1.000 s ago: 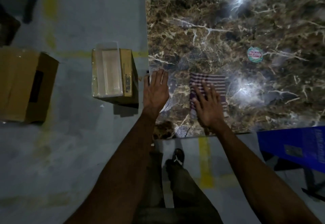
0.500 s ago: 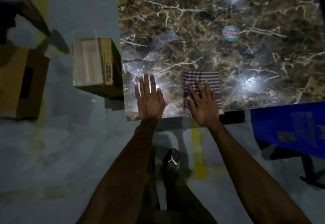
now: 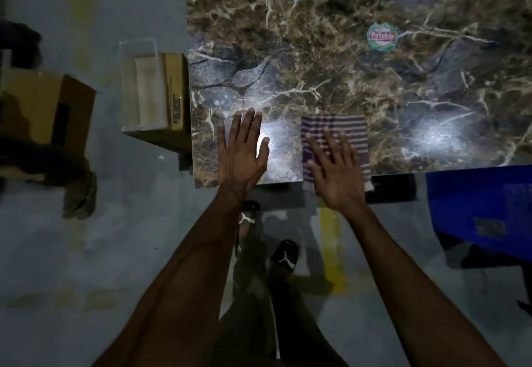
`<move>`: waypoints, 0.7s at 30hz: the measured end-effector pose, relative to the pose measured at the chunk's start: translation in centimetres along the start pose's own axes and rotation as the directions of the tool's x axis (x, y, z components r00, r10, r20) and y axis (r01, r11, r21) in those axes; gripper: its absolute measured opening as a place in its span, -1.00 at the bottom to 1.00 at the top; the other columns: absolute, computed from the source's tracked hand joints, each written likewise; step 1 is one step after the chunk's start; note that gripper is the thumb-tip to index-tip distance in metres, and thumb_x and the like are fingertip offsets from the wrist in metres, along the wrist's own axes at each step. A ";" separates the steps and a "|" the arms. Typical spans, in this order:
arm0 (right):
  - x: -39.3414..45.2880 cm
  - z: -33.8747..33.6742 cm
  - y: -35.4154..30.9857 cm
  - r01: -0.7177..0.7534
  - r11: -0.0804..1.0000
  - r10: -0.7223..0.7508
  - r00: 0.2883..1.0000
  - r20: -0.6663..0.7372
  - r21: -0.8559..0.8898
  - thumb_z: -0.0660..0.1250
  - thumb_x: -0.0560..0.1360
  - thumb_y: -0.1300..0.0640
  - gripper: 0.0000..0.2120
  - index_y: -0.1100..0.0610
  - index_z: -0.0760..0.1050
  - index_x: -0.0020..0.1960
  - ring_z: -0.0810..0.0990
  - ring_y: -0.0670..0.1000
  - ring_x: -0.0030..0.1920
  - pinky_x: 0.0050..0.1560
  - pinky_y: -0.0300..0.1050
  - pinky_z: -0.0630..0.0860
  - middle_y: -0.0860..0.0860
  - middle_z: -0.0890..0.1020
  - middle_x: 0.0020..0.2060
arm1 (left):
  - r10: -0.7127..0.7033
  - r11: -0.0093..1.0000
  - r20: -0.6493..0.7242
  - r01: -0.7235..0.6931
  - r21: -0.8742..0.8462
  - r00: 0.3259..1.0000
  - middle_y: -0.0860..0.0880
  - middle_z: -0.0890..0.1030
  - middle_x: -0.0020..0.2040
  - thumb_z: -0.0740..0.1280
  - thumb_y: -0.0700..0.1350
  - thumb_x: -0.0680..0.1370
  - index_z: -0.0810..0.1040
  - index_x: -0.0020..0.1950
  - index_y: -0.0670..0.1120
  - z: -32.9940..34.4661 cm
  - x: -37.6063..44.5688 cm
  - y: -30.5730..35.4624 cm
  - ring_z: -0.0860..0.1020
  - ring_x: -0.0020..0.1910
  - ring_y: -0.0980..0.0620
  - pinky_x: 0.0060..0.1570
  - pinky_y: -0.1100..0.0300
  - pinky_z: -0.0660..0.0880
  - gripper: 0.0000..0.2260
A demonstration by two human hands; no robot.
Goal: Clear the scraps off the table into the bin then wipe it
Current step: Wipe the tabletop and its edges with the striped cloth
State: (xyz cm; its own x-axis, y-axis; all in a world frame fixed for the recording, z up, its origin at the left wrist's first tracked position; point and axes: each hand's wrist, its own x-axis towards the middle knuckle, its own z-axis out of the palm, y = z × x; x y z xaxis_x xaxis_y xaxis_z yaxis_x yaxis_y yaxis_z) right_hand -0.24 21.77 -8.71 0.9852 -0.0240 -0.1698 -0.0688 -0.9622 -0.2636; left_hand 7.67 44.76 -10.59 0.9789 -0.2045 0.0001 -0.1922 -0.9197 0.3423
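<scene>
Cloth [image 3: 335, 133], striped purple and white, lies flat on the tabletop [image 3: 331, 58] under your right hand [image 3: 334, 173], at the near edge; its near end hangs a little over that edge. Your right hand presses on it with straight, spread fingers, and the palm sits partly past the edge of the tabletop. Your left hand [image 3: 240, 153] lies flat on the bare marble surface just to the left of the cloth, fingers straight and close together, thumb pointing toward the cloth. The two hands are apart, with a bright reflection of light on the surface between them. Neither hand grips anything.

Beyond your right hand, farther across the tabletop, there is a small round sticker [image 3: 381, 36] with a green border and red letters. Another bright reflection shines to the right of the cloth.

To the left of your left hand, on the floor [image 3: 121, 251] just beside the corner of the tabletop, stands an open cardboard box [image 3: 155, 90] with a pale lining inside. Farther left is a bigger brown cardboard box [image 3: 43, 107], and a dark object lies in front of it; I cannot tell what it is. To the right of your right hand, below the tabletop edge, you see a blue box [image 3: 480, 205]. Under your arms are your legs and two dark sandals [image 3: 283, 257], and a yellow line [image 3: 331, 248] is painted on the floor.
</scene>
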 end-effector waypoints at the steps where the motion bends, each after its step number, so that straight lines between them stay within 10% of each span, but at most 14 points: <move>1: 1.1 -0.2 0.4 -0.033 0.999 0.033 0.999 -0.029 0.004 -0.05 0.73 -0.19 -0.46 -0.19 -0.01 0.68 -0.07 0.20 0.68 0.62 0.25 0.02 0.01 0.00 0.69 | 0.000 1.000 -0.005 0.000 0.003 1.000 0.04 0.14 0.69 0.07 0.14 0.74 0.15 0.69 0.03 0.0 0.1 0.0 0.02 0.68 0.01 0.61 -0.24 -0.02 -0.48; 11: -0.2 1.0 -3.9 0.105 0.994 -0.105 0.994 -0.004 0.006 -0.02 0.73 -0.17 -0.46 -0.20 -0.03 0.68 -0.09 0.15 0.68 0.64 0.16 -0.02 -0.03 -0.03 0.69 | -0.002 0.998 -0.039 0.000 -0.062 0.999 0.05 0.19 0.67 0.14 0.13 0.73 0.20 0.67 0.06 -0.1 -0.1 -0.2 0.05 0.67 0.04 0.61 -0.23 -0.03 -0.49; 21: 7.2 -0.3 -3.0 -0.095 0.995 0.096 0.994 -0.049 0.010 -0.11 0.73 -0.18 -0.45 -0.11 -0.02 0.70 -0.08 0.23 0.67 0.64 0.22 -0.08 0.09 0.01 0.69 | 0.003 0.999 -0.066 -0.006 -0.043 0.998 0.05 0.23 0.66 0.17 0.13 0.72 0.24 0.66 0.06 0.0 -0.1 -0.3 0.09 0.67 0.03 0.60 -0.23 -0.01 -0.49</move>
State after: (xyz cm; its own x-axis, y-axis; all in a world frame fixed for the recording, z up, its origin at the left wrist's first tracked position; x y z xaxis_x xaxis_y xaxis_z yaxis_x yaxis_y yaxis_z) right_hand 7.07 24.34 -8.82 0.9806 -0.1293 -0.1473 -0.1640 -0.9527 -0.2558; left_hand 7.62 45.04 -10.64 0.9808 -0.1847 0.0631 -0.1947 -0.9034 0.3820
